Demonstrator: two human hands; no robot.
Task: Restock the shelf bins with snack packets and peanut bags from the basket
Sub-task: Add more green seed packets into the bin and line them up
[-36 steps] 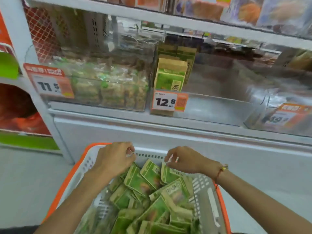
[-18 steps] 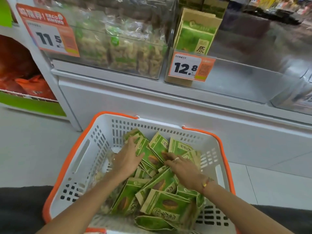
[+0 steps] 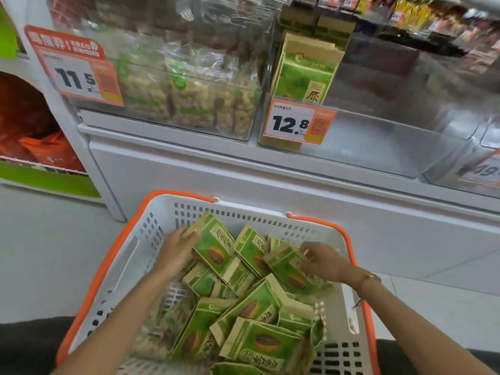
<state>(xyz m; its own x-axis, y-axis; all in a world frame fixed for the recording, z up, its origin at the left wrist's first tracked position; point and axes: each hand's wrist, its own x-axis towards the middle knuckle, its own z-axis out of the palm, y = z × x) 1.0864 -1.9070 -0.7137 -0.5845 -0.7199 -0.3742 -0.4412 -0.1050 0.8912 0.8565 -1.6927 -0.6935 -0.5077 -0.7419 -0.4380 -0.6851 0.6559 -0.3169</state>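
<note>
Reaching into the white slotted plastic basket with orange rim (image 3: 130, 255), the left hand (image 3: 176, 250) grips the top edge of 1 green-and-kraft paper snack packet (image 3: 216, 250); the right hand (image 3: 322, 262) pinches another packet (image 3: 286, 269). Both packets lie in the basket below the clear shelf bin (image 3: 378, 147). They look light, crinkly, stiff-edged; sealed tops seem best.

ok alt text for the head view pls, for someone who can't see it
Two bare hands reach into a white basket with orange handles: the left hand grips a green snack packet, the right hand another. Above, shelf bins hold peanut bags tagged 11.5 and matching green packets tagged 12.8.
</note>
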